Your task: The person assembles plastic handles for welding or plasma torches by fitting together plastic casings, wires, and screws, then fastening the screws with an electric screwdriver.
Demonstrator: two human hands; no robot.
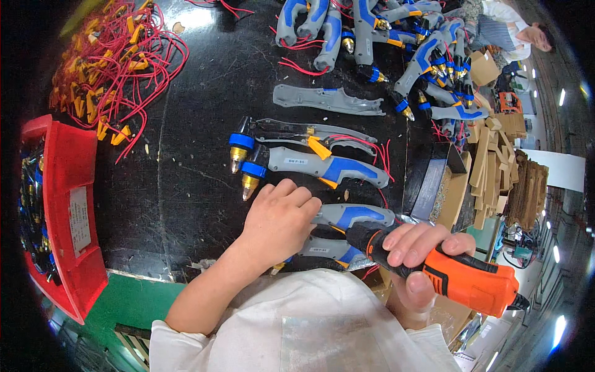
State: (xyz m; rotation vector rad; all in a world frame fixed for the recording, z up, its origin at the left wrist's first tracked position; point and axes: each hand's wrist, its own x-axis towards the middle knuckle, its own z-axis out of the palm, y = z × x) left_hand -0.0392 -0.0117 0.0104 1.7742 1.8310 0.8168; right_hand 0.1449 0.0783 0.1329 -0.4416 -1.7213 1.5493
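My right hand (416,253) is wrapped round an orange-and-black power screwdriver (474,282). The tool's dark front end points left, against or just over the near side of a grey-and-blue torch (356,215). With fingers curled, my left hand (280,214) grips that torch's left end and hides it. Nearer my body lies another grey-and-blue torch (322,249), partly covered. Beyond my left hand rests a closed torch (328,166) with a brass nozzle and blue collar. Past it is an opened handle shell (288,131) with a yellow trigger and red wires. A bare grey half shell (328,100) lies farther off.
A red bin (68,180) of nozzle parts stands at left. Red wires with yellow triggers (111,68) are heaped at far left. Finished-looking torches (365,37) pile up at far right. A box of screws (443,189) and cardboard pieces (489,173) are at right; a person (505,31) is beyond.
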